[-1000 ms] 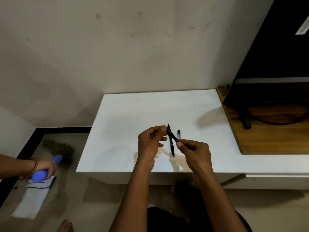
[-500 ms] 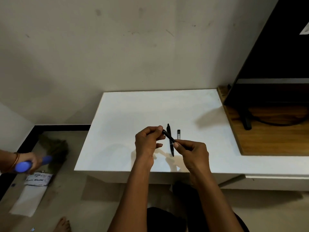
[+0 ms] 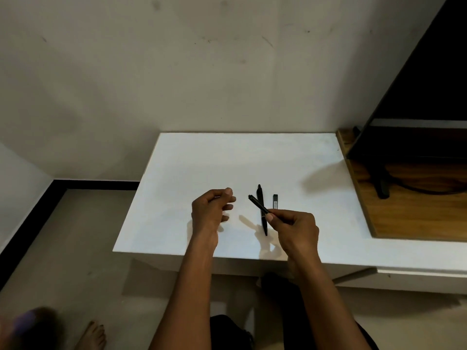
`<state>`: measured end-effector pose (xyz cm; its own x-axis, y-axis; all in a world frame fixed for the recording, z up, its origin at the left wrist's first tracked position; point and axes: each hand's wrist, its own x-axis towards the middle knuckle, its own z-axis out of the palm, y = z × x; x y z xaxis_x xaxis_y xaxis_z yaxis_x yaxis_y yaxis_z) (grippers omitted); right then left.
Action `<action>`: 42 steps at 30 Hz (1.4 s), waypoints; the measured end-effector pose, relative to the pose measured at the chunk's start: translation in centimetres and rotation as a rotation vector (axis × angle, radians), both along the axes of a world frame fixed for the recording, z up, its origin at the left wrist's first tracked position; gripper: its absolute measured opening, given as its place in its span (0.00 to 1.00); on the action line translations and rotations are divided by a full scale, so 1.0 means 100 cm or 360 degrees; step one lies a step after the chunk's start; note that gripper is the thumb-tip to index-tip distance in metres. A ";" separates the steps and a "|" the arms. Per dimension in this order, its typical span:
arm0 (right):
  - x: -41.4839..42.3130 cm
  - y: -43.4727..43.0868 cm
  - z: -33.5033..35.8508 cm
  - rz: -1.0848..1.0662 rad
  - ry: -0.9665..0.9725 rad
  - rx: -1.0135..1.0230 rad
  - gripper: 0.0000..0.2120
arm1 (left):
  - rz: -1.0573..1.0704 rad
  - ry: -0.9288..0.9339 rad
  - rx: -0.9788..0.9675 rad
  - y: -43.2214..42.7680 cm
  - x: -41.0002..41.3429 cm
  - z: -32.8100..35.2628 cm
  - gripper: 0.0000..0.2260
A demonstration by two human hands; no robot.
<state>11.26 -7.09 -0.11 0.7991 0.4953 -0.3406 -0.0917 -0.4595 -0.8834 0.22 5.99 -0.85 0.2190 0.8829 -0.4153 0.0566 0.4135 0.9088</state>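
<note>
My right hand pinches a thin black pen part by its lower end, and the part points up and to the left above the white table. A second black pen lies on the table just behind it, pointing away from me. A short black piece lies to its right. My left hand hovers a little left of the held part, apart from it, fingers curled and thumb on the forefinger. Nothing shows between those fingers.
A wooden shelf adjoins the table on the right, with a dark screen and its black stand foot on it. A wall stands behind the table. Another person's bare foot and a blurred dark shape are on the floor at lower left.
My left hand has let go of the held pen part's tip and drawn away to the left. The other person's hand with the blue-handled broom has moved down to the lower left corner.
</note>
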 end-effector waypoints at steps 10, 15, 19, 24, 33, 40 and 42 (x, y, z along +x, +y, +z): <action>0.003 -0.002 -0.003 -0.0095 0.0042 0.0104 0.05 | -0.0116 0.0591 0.0515 0.009 -0.011 -0.037 0.06; 0.004 -0.003 -0.006 -0.0080 0.0029 0.0121 0.06 | -0.0130 0.0717 0.0805 0.005 -0.005 -0.053 0.04; 0.006 -0.005 -0.008 -0.0093 0.0030 0.0149 0.06 | -0.0198 0.0874 0.1118 0.002 0.003 -0.062 0.02; 0.006 -0.004 -0.011 -0.0104 0.0027 0.0156 0.06 | -0.0379 0.0912 0.1244 0.006 0.014 -0.068 0.04; 0.006 -0.002 -0.013 -0.0093 0.0039 0.0163 0.06 | -0.0416 0.0854 0.1208 0.008 0.013 -0.071 0.07; 0.007 -0.003 -0.013 -0.0105 0.0072 0.0175 0.06 | -0.0434 0.0872 0.1217 0.010 0.013 -0.070 0.10; 0.007 -0.003 -0.014 -0.0107 0.0078 0.0174 0.06 | -0.0442 0.0865 0.1203 0.011 0.012 -0.070 0.10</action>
<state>12.01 -7.38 -1.47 0.8154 0.4778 -0.3269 -0.1634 -0.3518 -0.9217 1.46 7.09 -7.84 0.4057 0.9041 0.1344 0.5547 -0.3604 0.7499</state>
